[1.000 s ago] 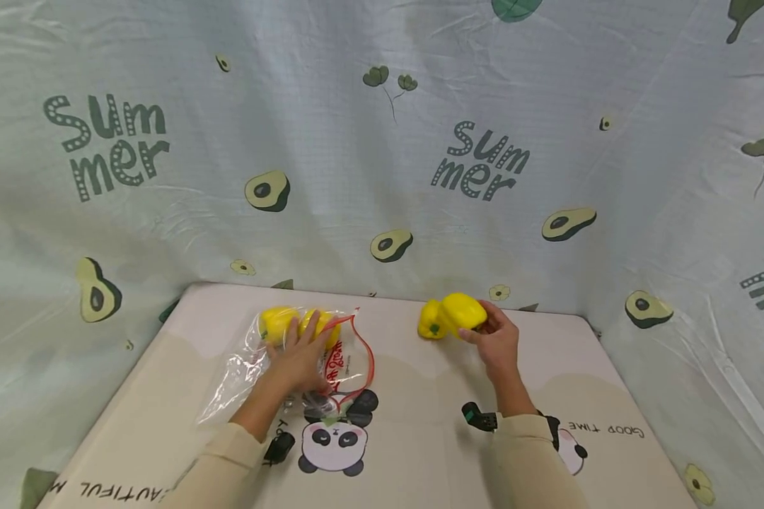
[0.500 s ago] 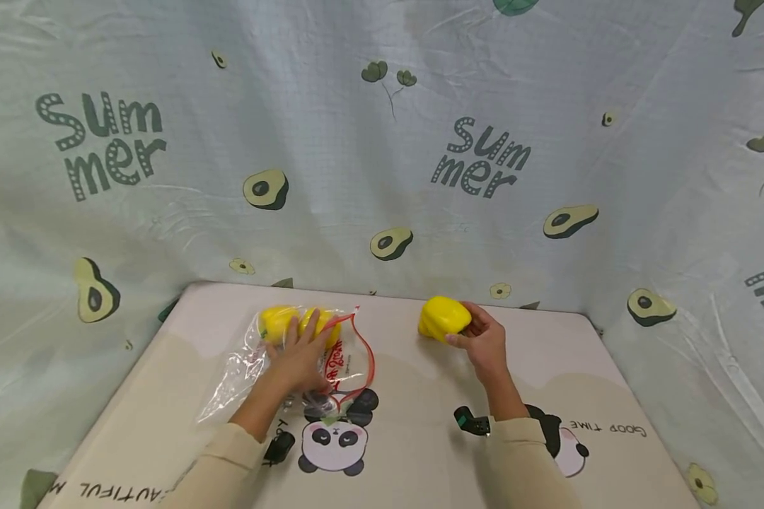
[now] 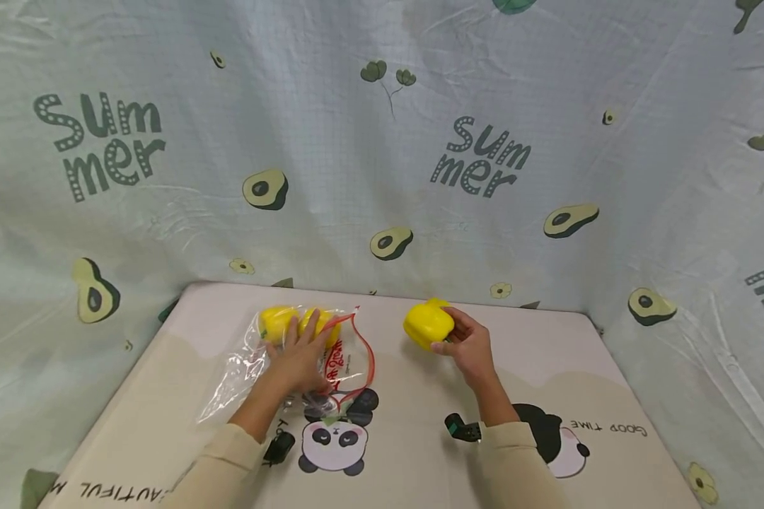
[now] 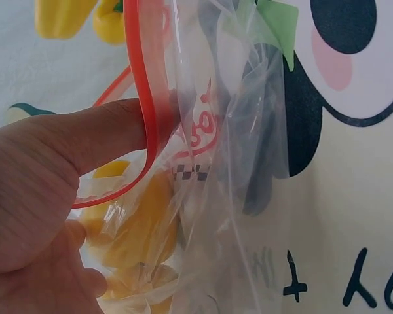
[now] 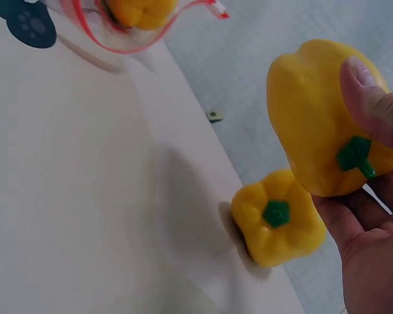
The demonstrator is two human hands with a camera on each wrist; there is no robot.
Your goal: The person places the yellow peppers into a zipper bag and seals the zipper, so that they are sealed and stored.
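Observation:
My left hand (image 3: 301, 360) lies over a clear plastic bag (image 3: 234, 378) with fingers spread. In the left wrist view, the thumb (image 4: 111, 134) stretches across the red-edged bag mouth (image 4: 147, 124), behind the red strip. Two yellow bell peppers lie in the bag: one pepper (image 3: 276, 323) at left, another (image 3: 321, 324) partly under the fingers. My right hand (image 3: 474, 351) grips a yellow bell pepper (image 5: 318, 111), thumb on one side and fingers beneath, green stem facing the wrist. Behind it, a loose yellow bell pepper (image 5: 281, 229) sits at the table's far edge, mostly hidden in the head view.
The pale table (image 3: 414, 438) has panda prints and lettering. A patterned curtain (image 3: 331, 233) hangs right behind its far edge and along the sides. A small black wrist device (image 3: 463, 428) sticks out beside the right sleeve, another device (image 3: 279, 447) beside the left.
My right hand has carried its bell pepper leftward, passing in front of the loose one toward the bag. The left hand and bag have stayed in place.

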